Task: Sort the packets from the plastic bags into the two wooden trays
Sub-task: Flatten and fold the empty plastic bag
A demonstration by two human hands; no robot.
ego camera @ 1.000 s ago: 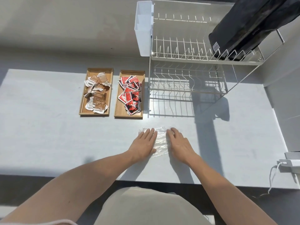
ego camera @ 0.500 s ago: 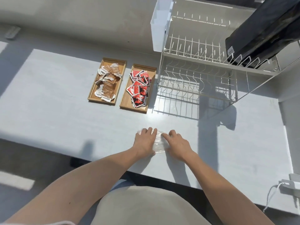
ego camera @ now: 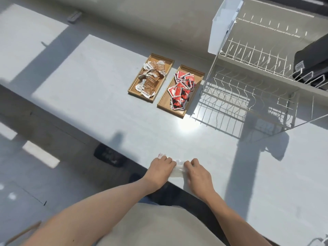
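1. Plastic bag (ego camera: 178, 170): I see it flat at the counter's near edge, between both hands.
2. Left hand (ego camera: 159, 170), right hand (ego camera: 198, 174): curled fingers pinch it, apparently folding.
3. Packets (ego camera: 181, 90): sorted, trays well beyond fingertips.

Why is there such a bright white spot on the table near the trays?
Head view: hard sunlight glares off the table by the red-packet tray; the dish rack casts sharp striped shadows; the left edge is blurred, and the wide lens bends lines.
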